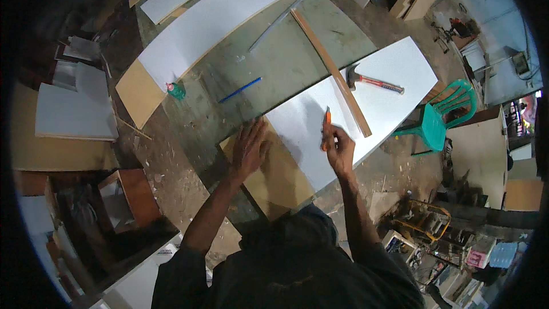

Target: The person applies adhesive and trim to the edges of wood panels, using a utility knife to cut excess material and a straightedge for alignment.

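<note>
My right hand (341, 152) grips an orange utility knife (327, 125) over a board with a white face (291, 131), the knife's tip directed away from me. The near left part of this board is bare tan (280, 177). My left hand (250, 147) lies flat there with its fingers stretched out, near the border with the white part. Right of the knife, a long brown wooden strip (357, 113) crosses the white face. Beyond the strip rests a hammer (374, 82) with a red and black handle.
On the greenish worktable (251, 74) lie a blue pen (240, 89), a thin metal ruler (280, 20) and a small green bottle (176, 90). A long white panel (217, 14) runs along its far left. A green plastic chair (437, 120) stands at the right.
</note>
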Motion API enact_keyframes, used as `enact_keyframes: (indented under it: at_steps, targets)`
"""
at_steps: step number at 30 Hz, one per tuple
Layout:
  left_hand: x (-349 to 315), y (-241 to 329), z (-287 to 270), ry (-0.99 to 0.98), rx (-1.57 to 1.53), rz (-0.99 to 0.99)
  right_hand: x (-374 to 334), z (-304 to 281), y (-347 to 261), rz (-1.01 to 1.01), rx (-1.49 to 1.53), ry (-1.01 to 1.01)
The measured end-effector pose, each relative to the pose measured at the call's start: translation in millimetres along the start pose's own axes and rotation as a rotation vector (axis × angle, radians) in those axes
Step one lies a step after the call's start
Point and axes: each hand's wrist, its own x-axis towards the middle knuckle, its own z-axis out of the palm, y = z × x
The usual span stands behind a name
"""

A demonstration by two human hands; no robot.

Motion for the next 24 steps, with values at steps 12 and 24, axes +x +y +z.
enact_keyframes:
  at_steps: [12, 24]
  targets:
    - [-19.2, 59.5, -3.4, -0.155, -0.016, 0.194, -148.0, -44.2, 94.2, 0.172, -0.358, 0.210]
    - [-56.1, 9.1, -1.4, -0.031, 0.012, 0.006, -104.0, -12.3, 52.7, -0.262, -0.523, 0.100]
